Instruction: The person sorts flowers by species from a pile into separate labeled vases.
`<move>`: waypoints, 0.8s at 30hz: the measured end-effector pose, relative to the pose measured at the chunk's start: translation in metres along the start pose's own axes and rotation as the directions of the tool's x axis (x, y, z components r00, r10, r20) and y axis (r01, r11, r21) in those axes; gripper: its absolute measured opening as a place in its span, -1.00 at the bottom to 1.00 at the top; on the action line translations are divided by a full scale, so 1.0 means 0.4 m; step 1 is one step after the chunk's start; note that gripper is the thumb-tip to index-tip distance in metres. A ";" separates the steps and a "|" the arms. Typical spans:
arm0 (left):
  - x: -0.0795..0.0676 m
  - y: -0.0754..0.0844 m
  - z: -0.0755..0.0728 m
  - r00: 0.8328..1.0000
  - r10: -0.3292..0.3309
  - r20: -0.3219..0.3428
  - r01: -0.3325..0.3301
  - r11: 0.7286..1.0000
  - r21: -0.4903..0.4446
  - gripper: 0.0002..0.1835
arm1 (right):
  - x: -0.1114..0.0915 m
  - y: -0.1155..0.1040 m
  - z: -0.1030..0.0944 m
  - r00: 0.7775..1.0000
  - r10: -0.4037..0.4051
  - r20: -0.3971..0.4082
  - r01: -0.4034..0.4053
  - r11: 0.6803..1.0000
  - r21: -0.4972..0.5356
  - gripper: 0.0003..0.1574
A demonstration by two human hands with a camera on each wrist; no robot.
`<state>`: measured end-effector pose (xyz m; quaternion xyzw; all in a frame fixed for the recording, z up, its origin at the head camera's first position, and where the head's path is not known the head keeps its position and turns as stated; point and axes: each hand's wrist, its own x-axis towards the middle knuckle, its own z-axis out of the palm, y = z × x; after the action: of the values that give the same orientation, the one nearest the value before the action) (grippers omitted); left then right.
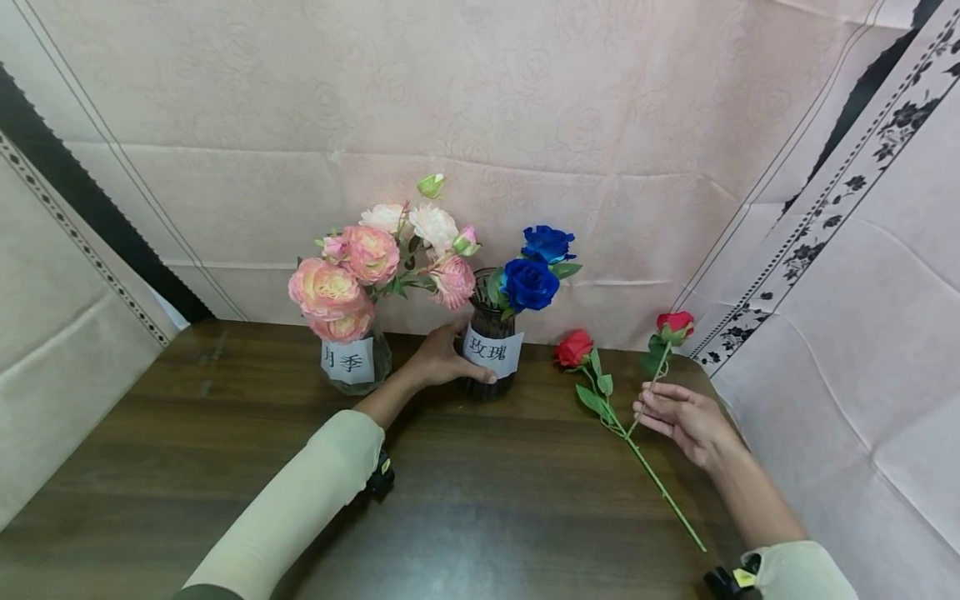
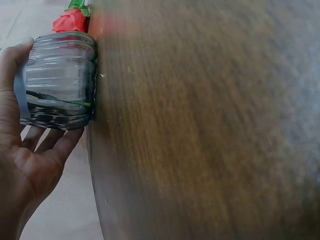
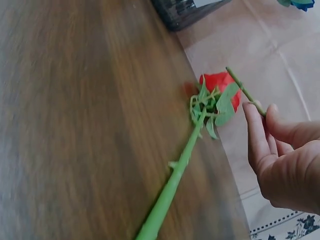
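My left hand [image 1: 441,358] grips the dark ribbed glass vase [image 1: 491,387], thumb across its white paper label [image 1: 491,351]. Two blue roses [image 1: 530,283] stand in that vase. In the left wrist view the fingers curve round the glass [image 2: 57,70], and a green stem shows inside it. To the right, my right hand [image 1: 692,421] pinches a short-stemmed red rose [image 1: 676,323] by its stem, bloom upward. The stem's cut end [image 3: 232,75] juts from the fingertips in the right wrist view. A second red rose [image 1: 574,348] with a long stem lies on the table beneath it.
Left of the dark vase, a clear glass vase [image 1: 381,358] with a white label holds several pink and cream flowers [image 1: 371,254]. The brown wooden table [image 1: 465,500] ends against a pale patterned cloth [image 1: 570,100] at the back and sides.
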<state>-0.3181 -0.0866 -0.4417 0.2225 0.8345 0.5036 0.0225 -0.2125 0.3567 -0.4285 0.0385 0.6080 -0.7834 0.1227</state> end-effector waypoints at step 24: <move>-0.005 0.011 -0.001 0.999 -0.031 0.012 0.031 1.000 0.002 0.04 | 0.014 -0.086 0.143 0.964 -0.158 -0.215 0.223 0.920 0.322 -0.85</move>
<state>-0.3149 -0.0861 -0.4383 0.2127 0.8380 0.5013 0.0350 -0.2211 0.3087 -0.3825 0.0722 0.4715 -0.8787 -0.0201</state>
